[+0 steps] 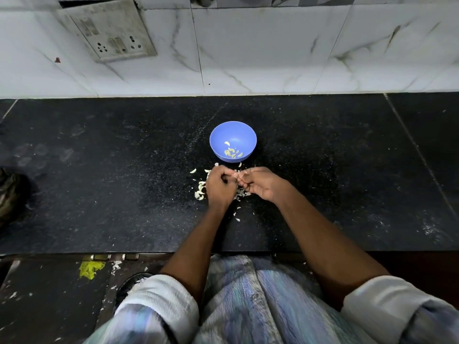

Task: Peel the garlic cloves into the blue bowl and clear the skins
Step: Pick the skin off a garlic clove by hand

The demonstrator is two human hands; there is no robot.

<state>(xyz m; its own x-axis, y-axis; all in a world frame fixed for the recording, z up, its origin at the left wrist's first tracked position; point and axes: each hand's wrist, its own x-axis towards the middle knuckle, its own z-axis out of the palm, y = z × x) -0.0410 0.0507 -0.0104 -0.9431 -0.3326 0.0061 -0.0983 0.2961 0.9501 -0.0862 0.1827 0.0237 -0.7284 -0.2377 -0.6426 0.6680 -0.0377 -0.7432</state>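
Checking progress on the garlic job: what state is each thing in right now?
blue bowl: upright, holding a few peeled cloves
left hand: fingers curled, pinching a clove together with the other hand
right hand: fingers curled, picking at the same clove
skins: scattered loose on the counter, not cleared

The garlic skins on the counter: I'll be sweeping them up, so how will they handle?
The garlic skins look thin and papery, so probably very light, floppy and apt to scatter. On the speckled black counter, small flakes may cling or be missed.
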